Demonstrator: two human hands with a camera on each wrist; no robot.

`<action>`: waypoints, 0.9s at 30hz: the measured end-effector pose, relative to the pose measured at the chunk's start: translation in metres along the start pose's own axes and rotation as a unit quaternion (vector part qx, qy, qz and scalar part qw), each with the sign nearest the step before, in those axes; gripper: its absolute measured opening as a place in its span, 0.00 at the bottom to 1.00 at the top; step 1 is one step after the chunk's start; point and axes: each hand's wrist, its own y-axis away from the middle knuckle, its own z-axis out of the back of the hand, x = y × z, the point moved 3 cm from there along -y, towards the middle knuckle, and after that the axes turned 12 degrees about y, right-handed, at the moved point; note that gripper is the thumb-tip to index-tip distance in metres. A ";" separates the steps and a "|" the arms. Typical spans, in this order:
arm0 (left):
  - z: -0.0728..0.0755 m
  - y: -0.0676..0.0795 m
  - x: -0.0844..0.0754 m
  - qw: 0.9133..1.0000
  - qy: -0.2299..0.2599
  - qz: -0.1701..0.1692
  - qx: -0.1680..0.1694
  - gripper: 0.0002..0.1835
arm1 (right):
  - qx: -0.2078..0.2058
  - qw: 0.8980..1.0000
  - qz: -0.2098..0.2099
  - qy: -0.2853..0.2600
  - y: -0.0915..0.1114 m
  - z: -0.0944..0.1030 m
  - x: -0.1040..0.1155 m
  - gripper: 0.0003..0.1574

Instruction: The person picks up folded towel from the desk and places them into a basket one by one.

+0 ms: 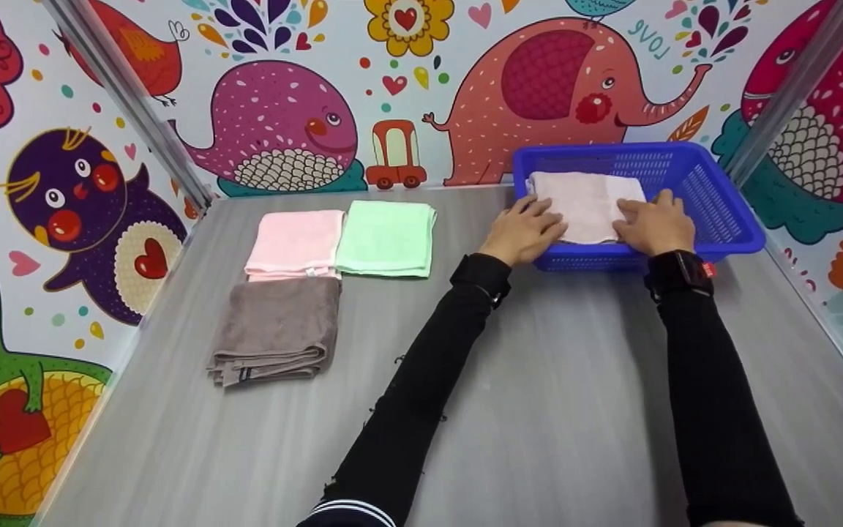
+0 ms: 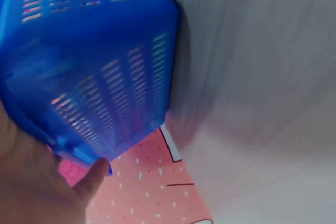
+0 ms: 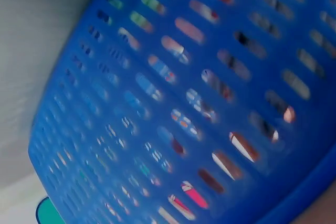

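Observation:
A folded pale pink towel (image 1: 586, 208) lies level in the left part of a blue plastic basket (image 1: 732, 212), its near edge close to the basket's front rim. My left hand (image 1: 522, 233) holds the towel's left side, thumb on top near the front corner. My right hand (image 1: 659, 227) grips the right side, its thumb on the top face and its fingers beyond the edge. The wrist views look mostly at the outside of the basket; in the left one a finger of my left hand (image 2: 44, 182) reaches over the rim. The towel's underside is hidden.
To the left on the grey table (image 1: 538, 410) lie a folded pink towel (image 1: 297, 241), a light green towel (image 1: 387, 238) beside it and a grey-brown towel (image 1: 279, 322) in front. Metal posts (image 1: 129, 102) and printed panels (image 1: 421, 80) border the table.

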 end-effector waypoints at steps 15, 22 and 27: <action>0.047 0.154 0.104 0.987 0.122 -0.095 -0.032 0.41 | -0.195 0.966 -0.107 -0.132 0.033 0.014 -0.072 0.38; 0.091 0.261 0.203 0.991 0.095 0.059 -0.071 0.44 | -0.183 0.942 -0.166 -0.229 0.049 -0.002 -0.129 0.45; 0.112 0.300 0.245 0.983 0.069 0.164 -0.042 0.44 | -0.118 0.923 -0.183 -0.318 0.051 -0.022 -0.140 0.45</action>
